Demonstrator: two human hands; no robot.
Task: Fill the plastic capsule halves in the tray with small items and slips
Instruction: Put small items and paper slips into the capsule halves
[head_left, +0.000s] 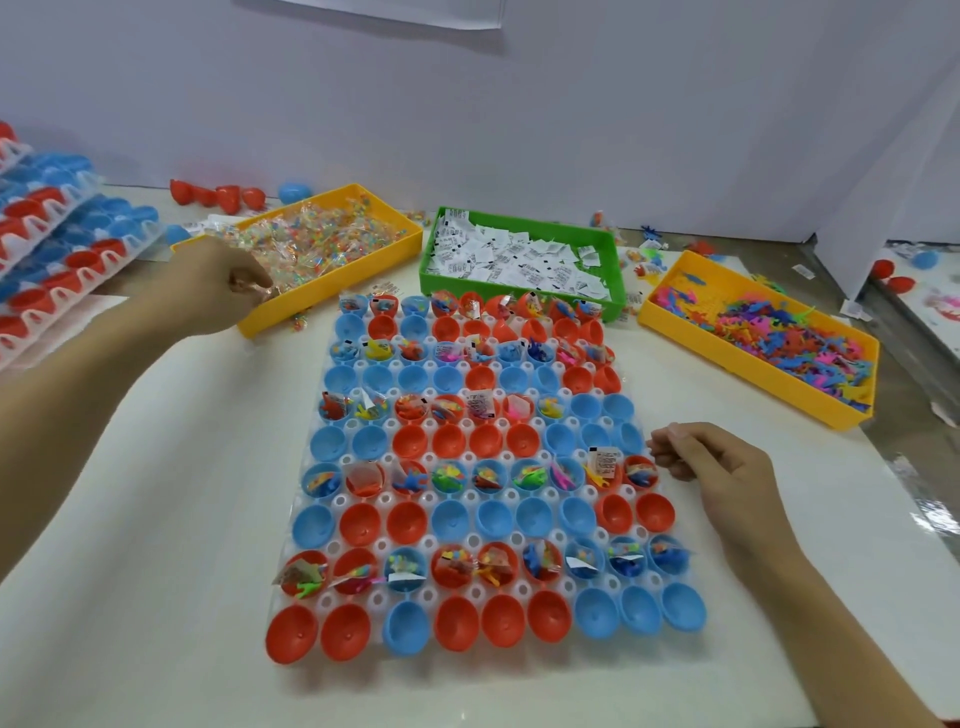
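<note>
Reaching: left hand (218, 283), arm stretched forward-left, fingers curled at near corner of left yellow bin (332, 249) of clear bead packets (311, 244); pinching a packet, apparently.
Hovering: right hand (711, 462), beside right edge of tray (306, 525), fingers loosely curled, nothing visibly held.
Tray: centre of white table (182, 519), red and blue capsule halves (452, 441) in rows; alternate rows filled.
Green bin (524, 254): white printed slips (514, 257), writing too small to read.
Right yellow bin (753, 338): coloured toy figures (789, 338).
</note>
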